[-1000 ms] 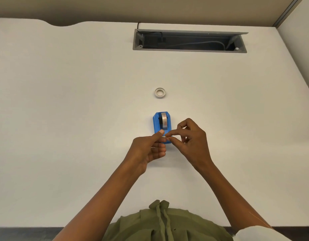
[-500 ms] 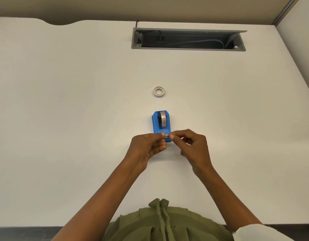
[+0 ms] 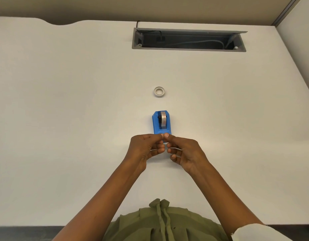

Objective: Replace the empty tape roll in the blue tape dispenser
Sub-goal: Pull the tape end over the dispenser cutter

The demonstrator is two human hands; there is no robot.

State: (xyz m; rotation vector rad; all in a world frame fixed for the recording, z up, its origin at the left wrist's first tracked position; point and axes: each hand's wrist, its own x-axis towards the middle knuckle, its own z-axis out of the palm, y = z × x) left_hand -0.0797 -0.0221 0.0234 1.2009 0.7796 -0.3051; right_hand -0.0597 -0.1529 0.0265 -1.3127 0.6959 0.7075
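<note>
On the white counter (image 3: 63, 119), nearside of the small blue plastic tape dispenser (image 3: 161, 122): left hand (image 3: 145, 148) and right hand (image 3: 185, 152) pinched together at its cutter end, probably on the tape tail, too thin to tell. Roll seated in dispenser. Empty grey core ring (image 3: 159, 92) lies beyond it. Likely just threading left.

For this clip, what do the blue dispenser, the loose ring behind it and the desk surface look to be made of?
Blue dispenser: apparently moulded plastic, with a uniform saturated colour, soft sheen and rounded edges. Loose ring: pale and matte, with a thin wall; probably a card or plastic core, too small to tell. Desk: smooth off-white top, likely laminate, with an even, low-gloss surface showing no grain.
</note>
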